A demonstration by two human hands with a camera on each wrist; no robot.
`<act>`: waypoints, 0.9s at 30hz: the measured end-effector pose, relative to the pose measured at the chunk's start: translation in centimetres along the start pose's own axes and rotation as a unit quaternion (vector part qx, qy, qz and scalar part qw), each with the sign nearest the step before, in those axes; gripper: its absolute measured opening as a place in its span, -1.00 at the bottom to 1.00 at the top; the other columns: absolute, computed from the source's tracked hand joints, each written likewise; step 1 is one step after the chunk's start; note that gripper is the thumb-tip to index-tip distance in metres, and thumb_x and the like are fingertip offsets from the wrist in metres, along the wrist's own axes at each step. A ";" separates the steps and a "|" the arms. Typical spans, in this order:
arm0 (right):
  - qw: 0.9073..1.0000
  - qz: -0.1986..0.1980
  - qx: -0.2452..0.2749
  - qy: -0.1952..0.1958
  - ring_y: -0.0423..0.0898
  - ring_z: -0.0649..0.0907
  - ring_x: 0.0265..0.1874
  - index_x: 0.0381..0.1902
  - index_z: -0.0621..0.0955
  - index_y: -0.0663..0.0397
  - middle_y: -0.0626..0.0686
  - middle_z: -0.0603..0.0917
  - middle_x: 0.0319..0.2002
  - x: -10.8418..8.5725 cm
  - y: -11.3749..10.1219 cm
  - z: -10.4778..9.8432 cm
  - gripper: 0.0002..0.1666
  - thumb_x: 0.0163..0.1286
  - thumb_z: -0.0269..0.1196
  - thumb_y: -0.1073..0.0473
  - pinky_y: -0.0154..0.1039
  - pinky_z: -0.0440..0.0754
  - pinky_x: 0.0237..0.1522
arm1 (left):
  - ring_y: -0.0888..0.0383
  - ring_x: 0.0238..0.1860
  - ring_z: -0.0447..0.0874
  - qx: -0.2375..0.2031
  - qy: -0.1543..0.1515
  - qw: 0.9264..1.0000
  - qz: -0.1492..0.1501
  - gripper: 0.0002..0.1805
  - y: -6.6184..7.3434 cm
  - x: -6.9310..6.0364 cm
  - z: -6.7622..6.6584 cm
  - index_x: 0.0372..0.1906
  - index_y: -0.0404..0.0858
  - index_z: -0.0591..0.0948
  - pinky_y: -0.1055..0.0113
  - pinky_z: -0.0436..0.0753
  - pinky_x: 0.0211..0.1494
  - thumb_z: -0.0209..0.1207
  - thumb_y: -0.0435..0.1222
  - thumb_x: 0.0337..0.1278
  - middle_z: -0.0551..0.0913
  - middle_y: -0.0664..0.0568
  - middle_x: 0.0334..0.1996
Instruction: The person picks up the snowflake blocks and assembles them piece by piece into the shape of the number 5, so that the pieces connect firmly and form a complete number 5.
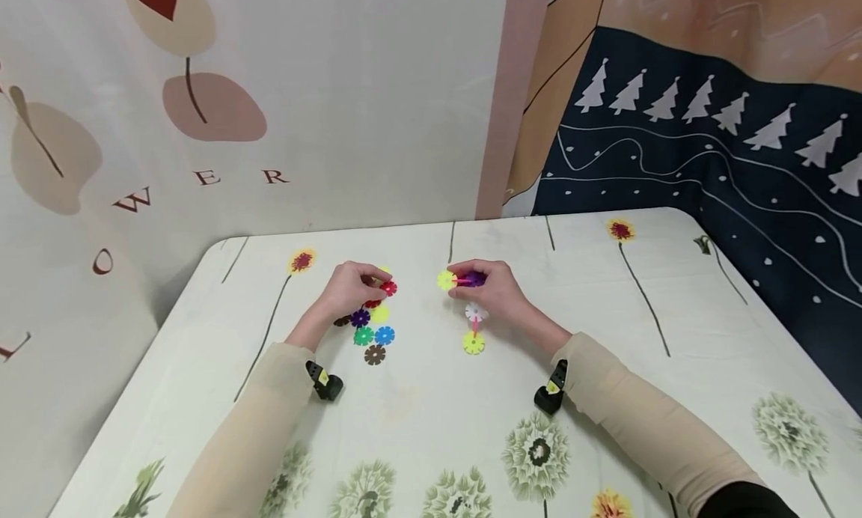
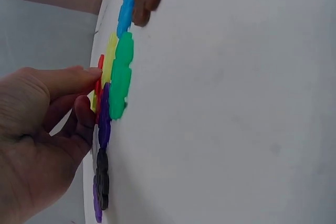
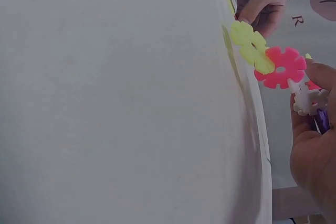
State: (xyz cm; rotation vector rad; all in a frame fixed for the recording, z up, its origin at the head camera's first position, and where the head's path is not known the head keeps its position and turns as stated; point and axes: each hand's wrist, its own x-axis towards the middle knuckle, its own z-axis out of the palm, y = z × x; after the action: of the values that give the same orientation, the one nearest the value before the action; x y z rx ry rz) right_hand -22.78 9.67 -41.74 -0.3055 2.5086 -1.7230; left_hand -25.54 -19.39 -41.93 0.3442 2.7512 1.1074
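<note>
My right hand (image 1: pixel 494 286) holds a build of slotted plastic flower discs. A yellow disc (image 1: pixel 447 280) juts out to its left, with a purple disc (image 1: pixel 474 278) by the fingers. Below the hand the build shows a white disc (image 1: pixel 474 312), a pink disc (image 3: pixel 281 67) and another yellow disc (image 3: pixel 252 46). Over the loose discs, my left hand (image 1: pixel 350 287) pinches a red disc (image 1: pixel 388 287) between thumb and finger. Beside it lie a dark purple disc (image 1: pixel 360 318), a green disc (image 2: pixel 122 77), a blue disc (image 1: pixel 384 335) and a brown disc (image 1: pixel 375 355).
A white flower-printed cloth (image 1: pixel 417 406) covers the table. Behind stands a pale printed curtain (image 1: pixel 370 129), with a dark tree-patterned cloth (image 1: pixel 646 151) at the right. A black wrist camera (image 1: pixel 326 383) is on the left cuff, another camera (image 1: pixel 551 391) on the right.
</note>
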 end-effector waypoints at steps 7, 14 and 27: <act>1.000 0.002 0.002 -0.001 0.04 0.61 0.13 0.10 0.74 0.11 0.09 0.72 0.09 0.0 0.0 -0.1 -0.54 0.21 0.53 0.29 -0.10 0.58 0.20 | -0.03 -0.18 0.53 0.004 -0.009 1.000 -0.001 -0.66 0.3 0.2 0.0 0.11 -0.32 0.72 0.24 0.59 -0.09 0.36 -0.41 0.24 0.69 -0.13 -0.10; 1.000 -0.005 -0.005 0.002 0.04 0.61 0.12 0.10 0.74 0.10 0.08 0.73 0.09 0.1 0.2 -0.1 -0.54 0.22 0.53 0.28 -0.10 0.59 0.19 | -0.02 -0.21 0.53 -0.002 -0.005 1.000 -0.008 -0.72 -0.2 0.2 -0.3 0.02 -0.33 0.74 0.23 0.58 -0.10 0.41 -0.37 0.21 0.68 -0.11 -0.20; 1.000 0.007 -0.010 0.005 0.02 0.66 0.06 0.09 0.76 0.11 0.10 0.75 0.04 -0.1 -0.2 -0.4 -0.53 0.20 0.54 0.29 -0.16 0.64 0.10 | 0.00 -0.19 0.60 -0.060 0.002 0.998 -0.014 -0.79 -0.4 -0.4 -0.5 -0.01 -0.31 0.74 0.27 0.63 -0.11 0.34 -0.34 0.32 0.72 -0.11 -0.13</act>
State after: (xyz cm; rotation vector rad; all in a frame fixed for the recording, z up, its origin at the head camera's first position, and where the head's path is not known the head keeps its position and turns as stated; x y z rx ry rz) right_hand -22.75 9.96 -41.48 -0.2818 2.5296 -1.7009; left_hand -25.28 -20.07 -41.83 0.2871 2.6696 1.2601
